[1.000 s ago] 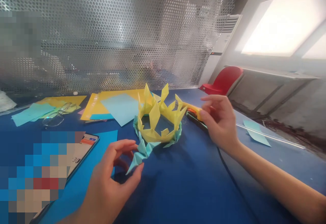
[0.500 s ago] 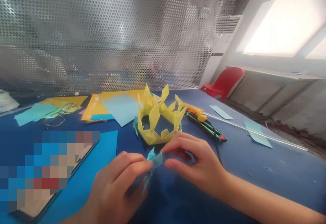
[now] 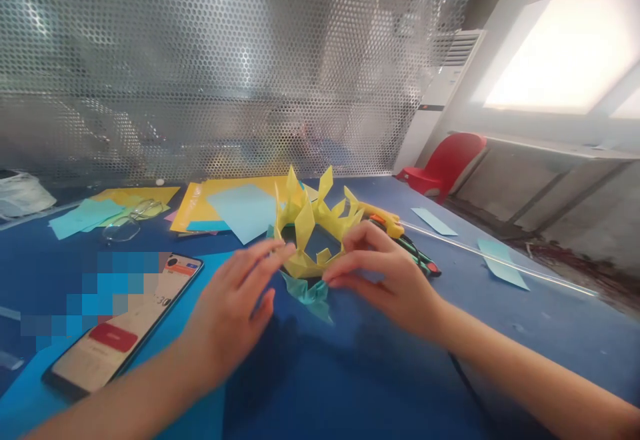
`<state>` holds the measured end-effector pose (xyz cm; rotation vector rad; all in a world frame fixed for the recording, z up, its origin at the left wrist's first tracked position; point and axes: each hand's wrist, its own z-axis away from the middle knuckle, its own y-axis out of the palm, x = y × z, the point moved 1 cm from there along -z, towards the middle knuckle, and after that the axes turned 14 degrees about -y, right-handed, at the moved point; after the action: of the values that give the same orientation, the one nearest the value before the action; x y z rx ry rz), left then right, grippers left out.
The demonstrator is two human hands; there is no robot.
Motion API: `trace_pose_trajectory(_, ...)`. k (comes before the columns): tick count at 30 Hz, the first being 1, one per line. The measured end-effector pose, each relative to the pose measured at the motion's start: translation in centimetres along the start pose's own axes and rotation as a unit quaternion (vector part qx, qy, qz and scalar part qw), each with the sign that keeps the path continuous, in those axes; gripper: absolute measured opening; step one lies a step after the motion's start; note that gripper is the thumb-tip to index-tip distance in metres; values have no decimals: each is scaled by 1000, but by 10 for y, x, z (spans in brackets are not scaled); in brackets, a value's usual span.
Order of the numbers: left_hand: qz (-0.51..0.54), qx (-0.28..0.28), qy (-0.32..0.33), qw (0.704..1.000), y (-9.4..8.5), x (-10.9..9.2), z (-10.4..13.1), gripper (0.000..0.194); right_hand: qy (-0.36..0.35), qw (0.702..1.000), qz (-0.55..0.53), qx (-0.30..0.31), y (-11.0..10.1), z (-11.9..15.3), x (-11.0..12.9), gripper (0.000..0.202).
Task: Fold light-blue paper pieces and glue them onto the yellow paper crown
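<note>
A yellow folded-paper crown [image 3: 303, 227] with pointed tips stands on the blue table. At its front base is a crumpled-looking teal folded paper piece [image 3: 307, 293]. My right hand [image 3: 385, 270] pinches that piece's right end between thumb and fingers, close against the crown's lower edge. My left hand [image 3: 237, 297] has its fingers stretched out, the fingertips at the crown's left front side and the thumb apart. Another bit of teal paper [image 3: 271, 231] shows at the crown's left, partly hidden.
Behind the right hand lie a yellow glue gun [image 3: 385, 219] with a black cord and a green-and-black tool [image 3: 431, 269]. A phone [image 3: 125, 330] rests on a blue sheet [image 3: 200, 387]. Glasses [image 3: 125, 227], coloured papers [image 3: 245, 207] and a perforated metal screen [image 3: 225, 80] stand farther back.
Both hands have moved forward to the crown, bringing the teal paper piece against its front base. My left hand has let go of the piece and its fingers have straightened.
</note>
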<state>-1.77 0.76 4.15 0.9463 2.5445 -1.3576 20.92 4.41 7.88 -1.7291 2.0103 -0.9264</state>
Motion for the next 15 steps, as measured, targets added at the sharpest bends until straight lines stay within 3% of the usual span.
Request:
trace_pose_trajectory(2,5,14,-32,999,-10,2,-18,53,-26,999,26,11,-3,-5,-5,14)
trace_pose_trajectory(6,25,120,-48,991,-28,2,-57,47,-61,994,71,49,0,-16,-10,16)
trace_pose_trajectory(9,22,157,-13,987,-34,5,-83,37,-80,989,91,86,5,-23,-12,21)
trace_pose_trajectory(12,8,166,51,985,-36,10,-104,47,-104,981,102,125,9,-26,-11,22)
trace_pose_trajectory(15,17,209,108,972,-36,13,-118,54,-131,975,102,145,12,-27,-11,24)
